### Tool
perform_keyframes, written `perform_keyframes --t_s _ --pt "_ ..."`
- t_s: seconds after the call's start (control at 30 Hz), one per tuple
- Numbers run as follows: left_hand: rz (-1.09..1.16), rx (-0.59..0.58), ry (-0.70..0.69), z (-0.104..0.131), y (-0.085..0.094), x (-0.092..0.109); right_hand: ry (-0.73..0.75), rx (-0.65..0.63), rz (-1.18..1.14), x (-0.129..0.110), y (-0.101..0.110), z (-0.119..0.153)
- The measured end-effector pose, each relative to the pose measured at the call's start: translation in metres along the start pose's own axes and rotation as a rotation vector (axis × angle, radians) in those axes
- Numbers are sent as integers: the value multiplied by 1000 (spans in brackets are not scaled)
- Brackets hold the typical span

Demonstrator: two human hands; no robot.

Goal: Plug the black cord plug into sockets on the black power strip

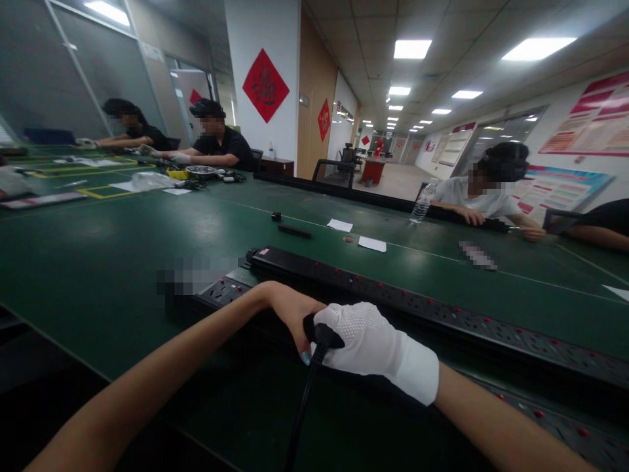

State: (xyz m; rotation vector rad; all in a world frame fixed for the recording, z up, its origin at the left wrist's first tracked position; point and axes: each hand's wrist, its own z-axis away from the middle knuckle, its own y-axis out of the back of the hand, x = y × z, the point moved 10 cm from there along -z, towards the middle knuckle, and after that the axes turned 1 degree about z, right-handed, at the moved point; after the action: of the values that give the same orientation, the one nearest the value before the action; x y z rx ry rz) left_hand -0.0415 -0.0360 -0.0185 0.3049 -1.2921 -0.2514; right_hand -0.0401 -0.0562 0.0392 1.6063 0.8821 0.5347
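Observation:
My right hand [363, 334], in a white glove with a dotted grip, is closed round a black plug [328, 335]. A thick black cable [305, 393] runs from the plug down towards me. Bare, with a blue nail on the thumb, my left hand [298, 316] curves round the plug's left side; its other fingers are hidden behind the glove. Under both hands lies a long black power strip [221, 290] with red switches, partly covered by my arms. Just beyond it stretches a second black power strip [383, 294], parallel to the first.
The green table [162, 229] carries a small black block [276, 216], a dark bar [295, 231] and white papers [372, 244]. A water bottle [422, 204] stands near the far edge. One person [491, 190] sits across to the right; two others work at the left.

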Motion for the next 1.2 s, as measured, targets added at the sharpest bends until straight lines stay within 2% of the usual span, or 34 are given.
perform_keyframes --t_s 0.27,0.5,0.73,1.0,1.2 --pt "-14 5 23 1 1 -5 12 5 -10 -2 2 -1" --pt "38 -19 -30 -1 -1 0 32 2 14 -3 1 -1" --pt "40 -33 6 0 -2 -3 25 29 22 -2 2 0" --pt "2 -3 40 2 2 -10 36 -1 -2 -2 -1 0" --pt "-1 59 38 4 5 1 30 10 -21 -1 0 0"
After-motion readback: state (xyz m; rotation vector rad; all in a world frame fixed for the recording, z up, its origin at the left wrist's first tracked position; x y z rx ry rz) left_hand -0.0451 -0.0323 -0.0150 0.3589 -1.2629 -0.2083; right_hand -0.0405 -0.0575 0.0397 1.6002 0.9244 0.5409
